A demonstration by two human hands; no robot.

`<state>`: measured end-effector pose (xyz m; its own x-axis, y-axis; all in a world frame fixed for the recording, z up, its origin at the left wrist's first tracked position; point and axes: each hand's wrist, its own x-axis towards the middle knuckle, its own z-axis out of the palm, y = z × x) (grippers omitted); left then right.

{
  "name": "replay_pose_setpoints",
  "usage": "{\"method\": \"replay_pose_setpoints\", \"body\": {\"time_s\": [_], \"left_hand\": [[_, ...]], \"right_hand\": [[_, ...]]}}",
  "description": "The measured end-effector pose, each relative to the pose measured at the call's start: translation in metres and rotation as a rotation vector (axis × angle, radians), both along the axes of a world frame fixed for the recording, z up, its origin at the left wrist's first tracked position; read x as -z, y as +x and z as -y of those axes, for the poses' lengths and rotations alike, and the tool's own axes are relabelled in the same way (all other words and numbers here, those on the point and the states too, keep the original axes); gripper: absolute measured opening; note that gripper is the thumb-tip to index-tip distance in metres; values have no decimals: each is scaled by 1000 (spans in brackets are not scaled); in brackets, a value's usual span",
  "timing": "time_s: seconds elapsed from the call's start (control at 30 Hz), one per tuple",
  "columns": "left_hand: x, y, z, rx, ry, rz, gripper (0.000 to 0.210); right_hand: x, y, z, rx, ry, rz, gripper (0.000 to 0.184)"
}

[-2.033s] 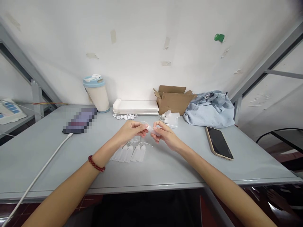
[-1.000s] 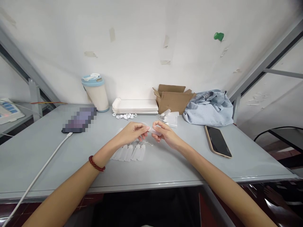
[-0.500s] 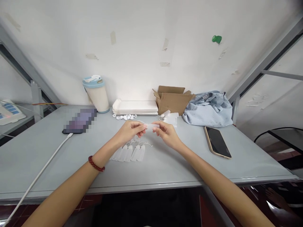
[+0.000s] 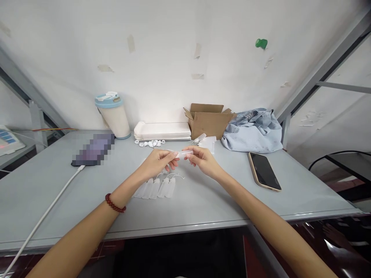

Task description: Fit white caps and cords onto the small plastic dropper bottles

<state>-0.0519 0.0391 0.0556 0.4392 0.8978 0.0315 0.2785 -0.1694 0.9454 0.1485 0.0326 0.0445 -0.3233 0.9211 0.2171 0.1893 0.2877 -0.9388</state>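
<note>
Above the middle of the table, a small translucent plastic tube [image 4: 185,154] lies sideways between my two hands. My left hand [image 4: 162,159] pinches its whitish left end between thumb and fingers; whether that end is a separate cap I cannot make out. Thumb and fingers of my right hand [image 4: 202,158] close on the other end. Below my hands, several flat translucent tubes [image 4: 155,189] with thin white loops lie side by side in a row. Several small white caps [image 4: 150,143] are scattered behind my left hand. Behind my right hand lie more translucent pieces [image 4: 209,143].
At the back of the grey table [image 4: 203,208] stand a tumbler [image 4: 114,119], stacked white trays [image 4: 165,131], an open cardboard box [image 4: 210,125] and a bundled light-blue cloth [image 4: 253,133]. A phone [image 4: 265,172] lies right; another device [image 4: 94,150] with a white cable [image 4: 49,204] lies left.
The whole view has shifted slightly, so most things sit a little further left. Both hands keep hold of the tube, and more of it shows between them.
</note>
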Motion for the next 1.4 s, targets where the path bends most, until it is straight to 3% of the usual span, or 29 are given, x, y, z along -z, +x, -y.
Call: {"method": "replay_pose_setpoints", "body": {"time_s": [0.13, 0.3, 0.53, 0.73, 0.9, 1.1, 1.17, 1.4], "left_hand": [[2, 1, 0, -32, -40, -4, 47], [0, 6, 6, -77, 145, -91, 43], [1, 8, 12, -116, 596, -274, 26], [5, 8, 11, -122, 715, -318, 24], [10, -5, -9, -121, 621, -400, 27], [22, -66, -58, -428, 600, -614, 30], [27, -85, -70, -472, 593, -676, 33], [43, -106, -87, -438, 561, -813, 47]], "right_hand": [[-1, -1, 2, 23, 83, 81, 28], [-3, -2, 5, 63, 86, 76, 27], [-8, -4, 6, 2, -178, -204, 35], [-11, -1, 6, -26, -350, -227, 39], [-7, 3, -1, 89, -199, -151, 35], [1, 28, -23, 509, 313, 146, 30], [4, 40, -32, 586, 412, 272, 33], [13, 68, -52, 654, 484, 441, 32]]}}
